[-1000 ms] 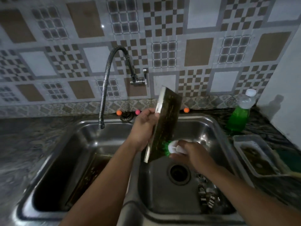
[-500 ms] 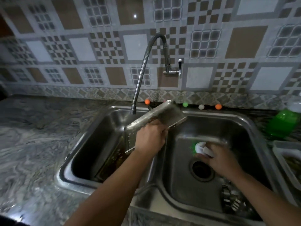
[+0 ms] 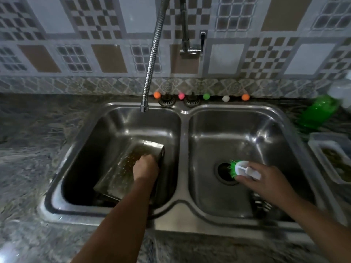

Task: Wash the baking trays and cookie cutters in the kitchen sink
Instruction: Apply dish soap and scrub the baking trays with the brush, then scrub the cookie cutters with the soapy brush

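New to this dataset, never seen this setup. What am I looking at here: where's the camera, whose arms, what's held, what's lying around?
There is no robot. A person wears one wide-angle camera on the head, looking forward and down, so the two bare arms coming in from the bottom edge are their own.

The left hand grips a rectangular metal baking tray, which sits tilted inside the left basin of the stainless steel double sink. The right hand holds a white-handled scrub brush with green bristles over the drain of the right basin. Small metal cookie cutters lie in that basin, partly hidden by the right arm.

A flexible metal tap hangs over the left basin; no water shows. On the stone counter to the right stand a green soap bottle and a clear plastic tub.
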